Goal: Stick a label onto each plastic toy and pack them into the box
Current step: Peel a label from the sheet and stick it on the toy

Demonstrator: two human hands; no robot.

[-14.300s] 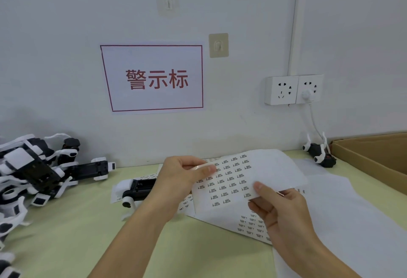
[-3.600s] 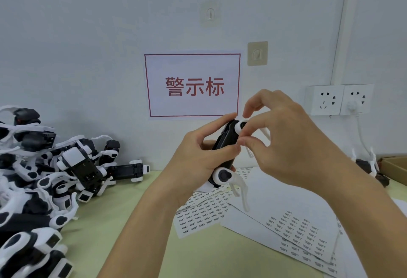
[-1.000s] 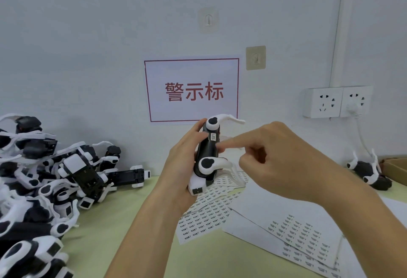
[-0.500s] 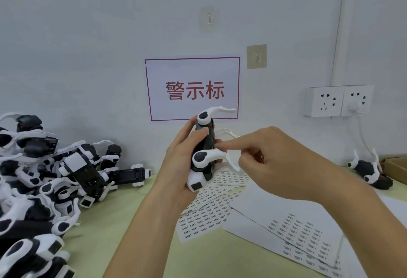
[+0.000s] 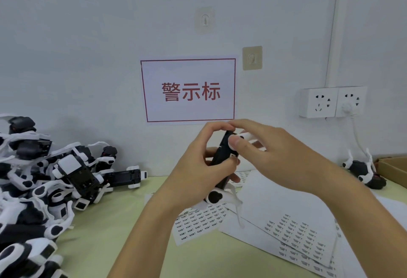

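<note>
Nearest the camera, label sheets [image 5: 293, 231] lie overlapped on the pale green table [image 5: 105, 233], printed with rows of small stickers. Above them both hands hold one black-and-white toy [image 5: 222, 163] off the table: the left hand [image 5: 198, 174] wraps its fingers around the black body, and the right hand [image 5: 268, 154] pinches the upper end, thumb pressed on the front. The toy's long axis runs steeply, upper end leaning right and away, lower white-legged end (a thin white leg hangs from it) pointing down at the sheets. Whether a label sits under the thumb is hard to tell. To the left lies a pile of toys [image 5: 44, 180]; far right, another toy [image 5: 363, 174] beside a cardboard box [image 5: 394, 167]. Behind, a red-bordered sign [image 5: 189, 90] hangs on the wall.
</note>
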